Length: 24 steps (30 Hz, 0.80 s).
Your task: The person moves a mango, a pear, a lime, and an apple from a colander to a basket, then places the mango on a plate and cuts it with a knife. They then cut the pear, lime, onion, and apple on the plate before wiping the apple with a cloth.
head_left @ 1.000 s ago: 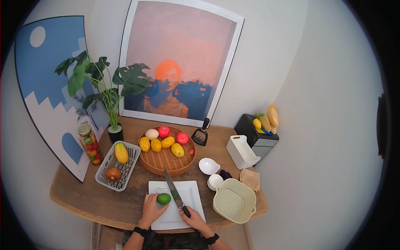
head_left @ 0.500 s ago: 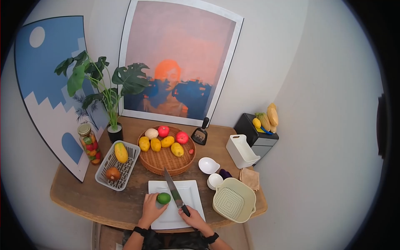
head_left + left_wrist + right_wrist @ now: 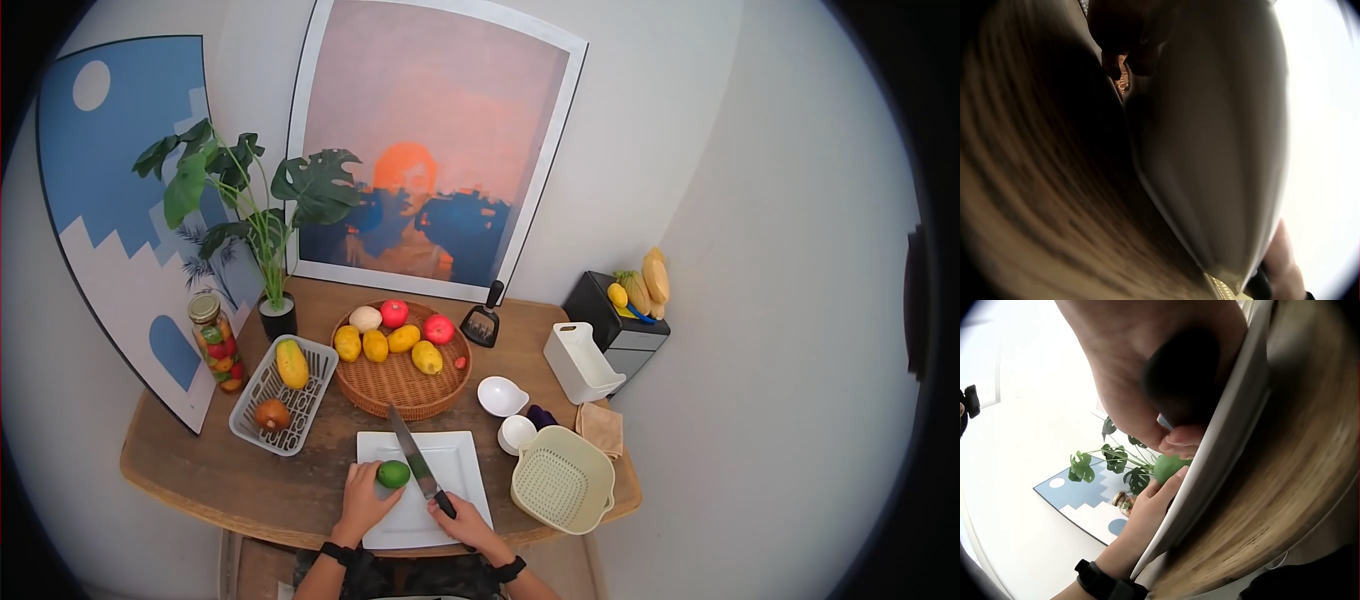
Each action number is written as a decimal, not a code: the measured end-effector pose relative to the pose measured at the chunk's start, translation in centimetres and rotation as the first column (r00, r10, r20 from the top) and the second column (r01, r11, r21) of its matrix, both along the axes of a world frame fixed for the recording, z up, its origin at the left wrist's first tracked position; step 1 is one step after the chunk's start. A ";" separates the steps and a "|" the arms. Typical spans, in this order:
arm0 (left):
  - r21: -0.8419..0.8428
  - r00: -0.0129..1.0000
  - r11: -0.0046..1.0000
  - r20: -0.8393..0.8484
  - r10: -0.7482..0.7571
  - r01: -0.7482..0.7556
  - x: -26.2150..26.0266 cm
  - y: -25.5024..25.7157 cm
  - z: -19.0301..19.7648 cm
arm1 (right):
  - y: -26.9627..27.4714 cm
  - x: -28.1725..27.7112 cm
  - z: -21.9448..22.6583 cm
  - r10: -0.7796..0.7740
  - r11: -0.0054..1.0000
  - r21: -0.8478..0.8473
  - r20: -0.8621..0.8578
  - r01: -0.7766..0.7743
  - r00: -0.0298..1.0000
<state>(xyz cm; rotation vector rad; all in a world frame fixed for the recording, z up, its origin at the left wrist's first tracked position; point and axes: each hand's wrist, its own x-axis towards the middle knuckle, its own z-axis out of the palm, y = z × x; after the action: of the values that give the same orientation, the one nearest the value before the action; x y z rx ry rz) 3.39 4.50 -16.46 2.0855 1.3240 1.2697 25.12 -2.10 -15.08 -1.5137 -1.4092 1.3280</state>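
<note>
In the head view my left hand [image 3: 362,502] holds a green lime [image 3: 393,474] with fingers and thumb on the left part of a square white plate [image 3: 459,466]. My right hand [image 3: 468,526] grips the black handle of a kitchen knife [image 3: 412,452]. Its long blade points away over the plate, right of the lime, with the tip past the plate's far edge. The right wrist view shows the dark knife handle [image 3: 1182,372] inside the curled fingers. From the left wrist, the left hand's fingers are dark at the top and the lime is hidden.
Beyond the plate stands a round wicker basket [image 3: 400,385] of fruit. A grey basket [image 3: 325,395] with a papaya and an onion is at the left. White bowls [image 3: 502,396] and a pale green colander [image 3: 565,485] stand right. A potted plant and jar stand back left.
The knife tip has swung slightly left, closer above the lime's side of the plate. Both hands keep their hold and stay nearly in place.
</note>
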 end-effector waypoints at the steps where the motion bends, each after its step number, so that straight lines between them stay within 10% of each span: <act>1: -0.003 1.000 1.000 0.001 0.002 -0.002 0.0 0.0 0.0 | 0.0 0.0 0.1 -0.004 1.000 0.006 0.004 0.004 1.000; 24: -0.026 1.000 1.000 -0.004 -0.004 0.004 -0.1 -0.1 0.2 | -0.1 -0.3 0.6 -0.017 1.000 -0.010 -0.004 0.017 1.000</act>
<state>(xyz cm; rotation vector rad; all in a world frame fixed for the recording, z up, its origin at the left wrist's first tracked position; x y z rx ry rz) 3.29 4.38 -16.27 2.0726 1.3299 1.2406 24.86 -2.17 -14.44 -1.5253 -1.3869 1.3288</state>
